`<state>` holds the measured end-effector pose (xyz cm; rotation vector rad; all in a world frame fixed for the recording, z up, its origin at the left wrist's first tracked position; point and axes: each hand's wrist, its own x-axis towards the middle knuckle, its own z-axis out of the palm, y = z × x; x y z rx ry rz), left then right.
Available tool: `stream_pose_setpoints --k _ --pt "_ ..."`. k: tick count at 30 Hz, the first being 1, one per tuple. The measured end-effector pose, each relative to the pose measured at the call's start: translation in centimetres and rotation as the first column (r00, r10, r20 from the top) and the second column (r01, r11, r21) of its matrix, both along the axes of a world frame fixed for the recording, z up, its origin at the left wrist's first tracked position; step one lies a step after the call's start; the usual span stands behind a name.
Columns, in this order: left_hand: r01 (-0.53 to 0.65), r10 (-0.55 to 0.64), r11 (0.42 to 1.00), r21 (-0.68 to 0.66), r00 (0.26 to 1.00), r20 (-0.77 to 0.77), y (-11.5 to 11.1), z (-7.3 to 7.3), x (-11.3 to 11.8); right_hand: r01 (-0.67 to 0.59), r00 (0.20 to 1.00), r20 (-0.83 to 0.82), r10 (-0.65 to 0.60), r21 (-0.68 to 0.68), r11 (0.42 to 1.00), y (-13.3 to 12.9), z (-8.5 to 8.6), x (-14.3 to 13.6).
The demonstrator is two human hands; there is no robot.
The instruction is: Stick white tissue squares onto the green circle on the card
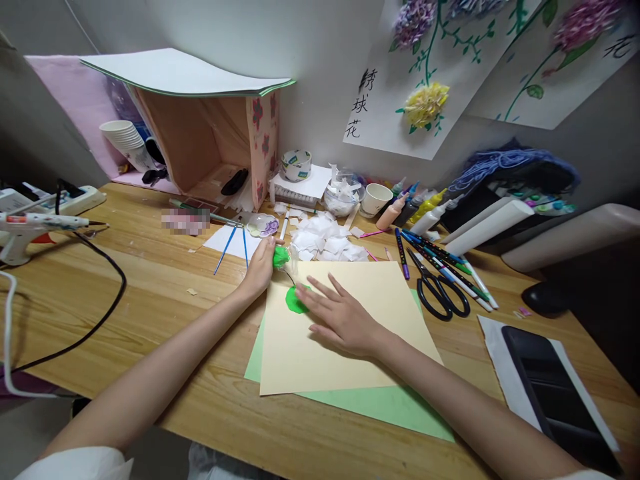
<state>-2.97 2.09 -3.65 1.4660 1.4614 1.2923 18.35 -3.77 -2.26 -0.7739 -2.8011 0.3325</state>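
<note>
At the upper left corner of a cream paper sheet (345,360), my left hand (260,268) is closed on a bright green lump (281,257), with something clear and whitish beside it. A thin dark line runs from there down to a flat green round patch (296,300) on the sheet. My right hand (343,317) has its fingers spread over the cream sheet, with the fingertips at the right edge of the green patch. It holds nothing. A light green sheet (370,411) lies under the cream one.
Behind the sheets are white paper scraps (325,239). Black scissors (443,293), pens (450,267) and a black case (545,380) lie at right. A glue gun (30,230) with cables is at left; an open box (200,147) stands at the back.
</note>
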Motion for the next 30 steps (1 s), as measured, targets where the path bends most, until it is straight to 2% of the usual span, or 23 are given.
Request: stream_pose_setpoints --k 3,9,20,30 --pt "-0.014 0.014 1.000 -0.015 1.000 0.005 0.14 0.01 -0.13 -0.021 1.000 -0.016 0.021 -0.003 1.000 -0.23 -0.08 -0.22" --pt "-0.011 0.010 1.000 -0.028 1.000 -0.011 0.03 0.29 -0.08 0.034 0.998 -0.046 -0.031 0.062 0.998 -0.73 -0.46 -0.55" --pt "-0.039 0.039 0.999 -0.034 0.999 -0.011 -0.09 0.49 -0.03 0.004 0.999 -0.034 -0.006 -0.031 1.000 -1.00 -0.17 -0.14" --pt "-0.044 0.044 0.998 -0.038 0.999 0.006 -0.17 0.47 0.06 -0.005 1.000 -0.017 0.006 0.059 0.998 -0.93 -0.28 0.07"
